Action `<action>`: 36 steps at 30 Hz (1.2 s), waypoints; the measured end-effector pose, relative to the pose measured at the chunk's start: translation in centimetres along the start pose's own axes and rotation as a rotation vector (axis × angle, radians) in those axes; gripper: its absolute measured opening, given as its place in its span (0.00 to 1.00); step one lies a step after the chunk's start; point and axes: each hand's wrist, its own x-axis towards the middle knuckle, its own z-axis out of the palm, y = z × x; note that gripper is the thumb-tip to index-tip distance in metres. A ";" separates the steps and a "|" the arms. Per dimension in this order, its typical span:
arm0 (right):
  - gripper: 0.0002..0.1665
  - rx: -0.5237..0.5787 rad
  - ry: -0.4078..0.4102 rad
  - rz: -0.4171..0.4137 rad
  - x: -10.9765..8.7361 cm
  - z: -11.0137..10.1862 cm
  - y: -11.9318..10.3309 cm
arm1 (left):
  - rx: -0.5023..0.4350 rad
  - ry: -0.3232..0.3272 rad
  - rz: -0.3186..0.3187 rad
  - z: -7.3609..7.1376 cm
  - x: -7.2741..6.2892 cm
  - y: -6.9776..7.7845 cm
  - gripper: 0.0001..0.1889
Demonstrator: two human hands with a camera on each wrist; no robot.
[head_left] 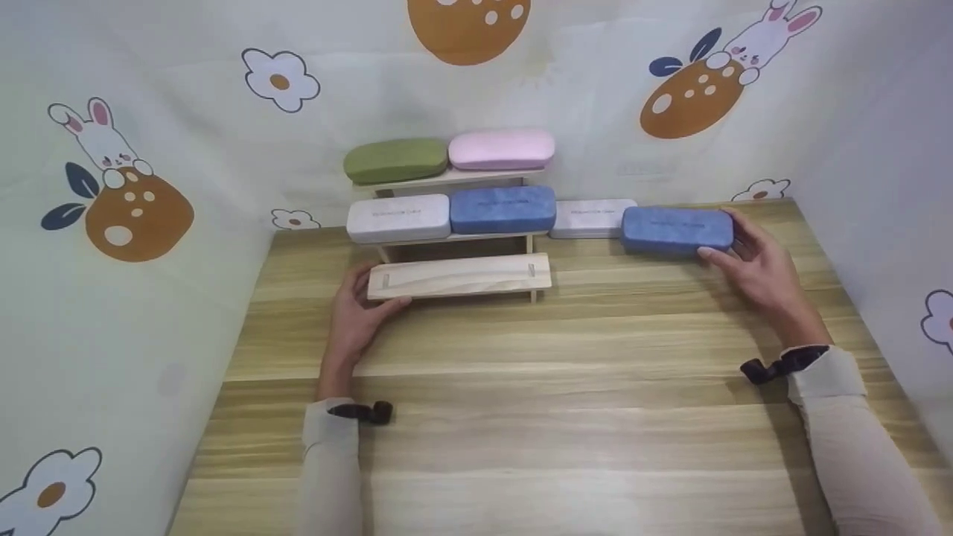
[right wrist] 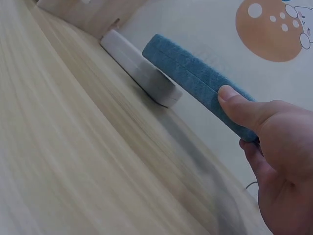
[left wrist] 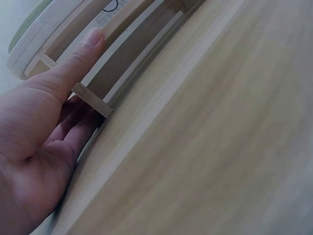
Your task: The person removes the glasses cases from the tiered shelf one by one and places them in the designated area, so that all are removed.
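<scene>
My right hand [head_left: 767,272] grips the right end of a blue glasses case [head_left: 676,229], thumb in front. In the right wrist view this blue case [right wrist: 195,78] hangs above the table, its far end near a white glasses case [right wrist: 139,68] that lies on the wood. My left hand [head_left: 357,316] holds the left end of a small wooden step stand [head_left: 461,275] at its lowest step, which is bare. In the left wrist view the thumb [left wrist: 80,56] lies along the front of the stand and the other fingers are partly hidden behind its leg.
On the top step lie a green case [head_left: 394,161] and a pink case [head_left: 502,150]. The middle step bears a white case [head_left: 399,217] and another blue case [head_left: 503,209]. Printed cloth walls [head_left: 164,89] enclose the wooden table [head_left: 551,417] at the back and sides.
</scene>
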 end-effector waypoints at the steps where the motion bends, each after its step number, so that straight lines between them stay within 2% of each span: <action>1: 0.51 -0.014 0.002 0.003 0.1 -0.3 0.1 | 0.003 0.002 0.000 0.0 0.0 0.0 0.50; 10: 0.53 -0.044 -0.016 0.096 0.4 -2.7 -0.1 | 0.004 -0.004 -0.001 0.1 -0.2 0.1 0.50; 17: 0.48 -0.131 0.017 0.028 0.6 -3.9 1.2 | -0.014 -0.014 0.052 -0.2 0.9 -2.4 0.46; 22: 0.45 -0.154 0.014 0.003 1.2 -3.8 2.4 | -0.031 -0.013 0.044 -0.2 0.7 -1.8 0.46; 26: 0.48 -0.217 -0.017 0.032 1.7 -3.7 2.6 | -0.047 -0.018 0.038 -0.1 0.6 -1.5 0.47; 31: 0.54 -0.304 -0.063 0.060 2.3 -3.5 2.5 | -0.039 -0.010 0.039 -0.2 0.7 -2.2 0.47; 36: 0.51 -0.337 -0.053 0.033 2.8 -3.0 2.2 | -0.058 -0.009 0.039 -0.3 1.0 -2.7 0.47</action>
